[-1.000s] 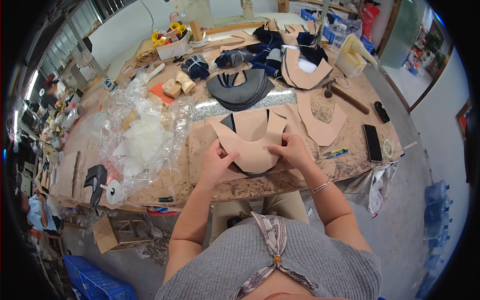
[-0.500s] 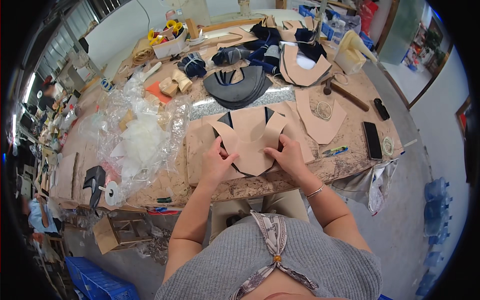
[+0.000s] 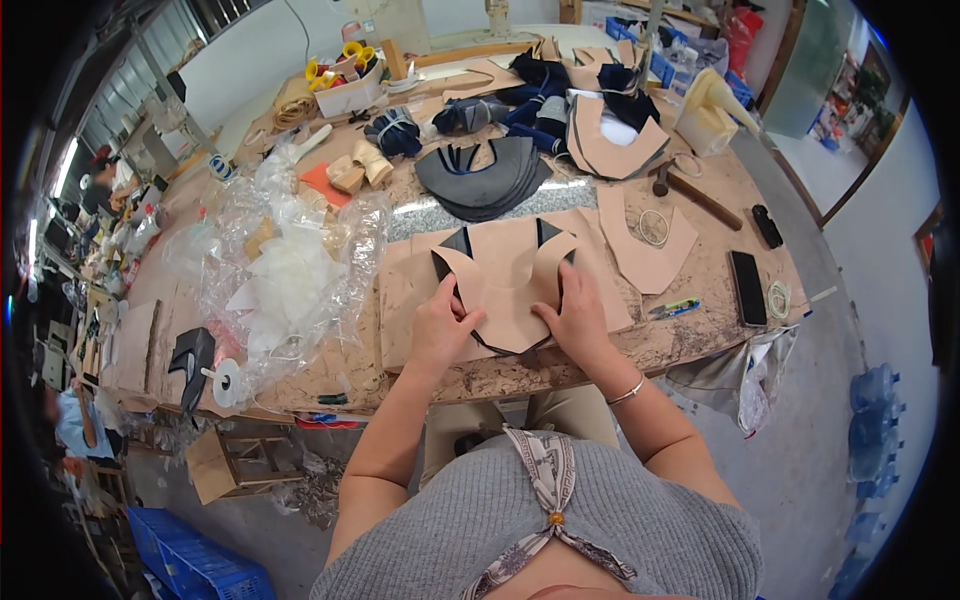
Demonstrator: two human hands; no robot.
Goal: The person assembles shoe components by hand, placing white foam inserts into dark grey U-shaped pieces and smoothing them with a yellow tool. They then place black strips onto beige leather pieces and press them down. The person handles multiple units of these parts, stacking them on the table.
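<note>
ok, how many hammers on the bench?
1 visible. The hammer lies on the right side of the bench, farther from the person than the phone. Others could be hidden under the plastic.

Ribbed grey top (image 3: 665, 500), slim bracelet (image 3: 626, 390)

wearer's bare hands (image 3: 443, 325): 2 | tan U-shaped sheet betw. hands (image 3: 510, 308): 1 (top pc.) | blk rect. phone (image 3: 747, 288): 1 | wood-hdl. hammer (image 3: 706, 202): 1 | stacked dk-grey U-shaped pcs. (image 3: 484, 188): several, ct. unclear
</note>
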